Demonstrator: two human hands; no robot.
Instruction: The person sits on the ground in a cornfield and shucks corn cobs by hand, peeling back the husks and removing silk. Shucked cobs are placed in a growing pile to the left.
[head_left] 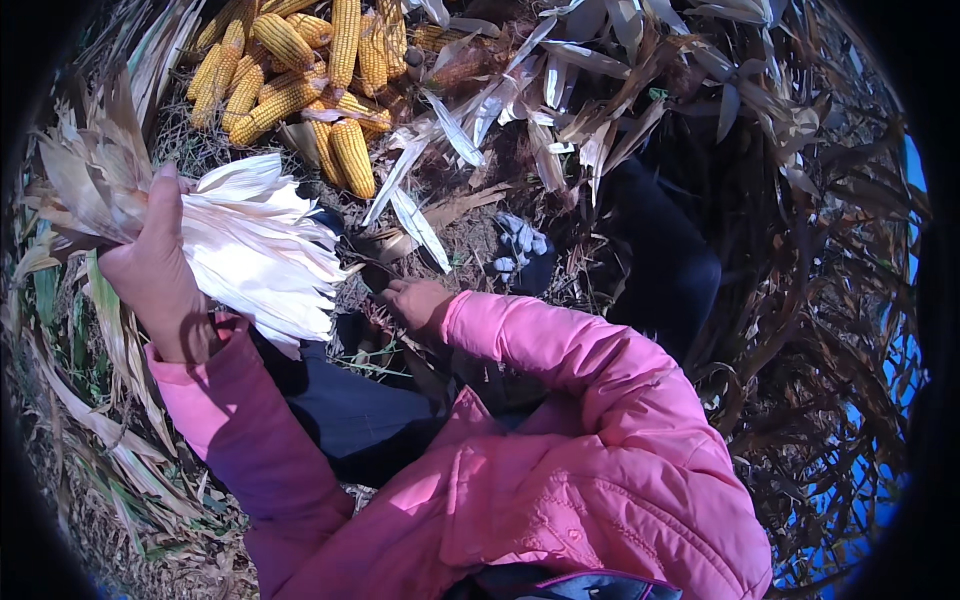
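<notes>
My left hand [160,265] is closed around the base of a spread bundle of dry corn husks [265,245]. The husks fan out pale and white to the right of my fist, with browner leaves behind it. My right hand [418,303] is low near the ground between my legs, its fingers curled by a small dark object or gap. What those fingers hold, if anything, is hidden. Beyond my hands lies a heap of husked yellow corn cobs [285,95]. The nearest corn cob [352,158] points toward me.
Loose dry husks [590,110] are strewn at the far right of the heap. A pale grey glove-like cloth [520,245] lies near my right foot. Brown corn stalks [810,330] crowd the right side, and dry leaves [125,440] cover the left. My dark-trousered knees are bent.
</notes>
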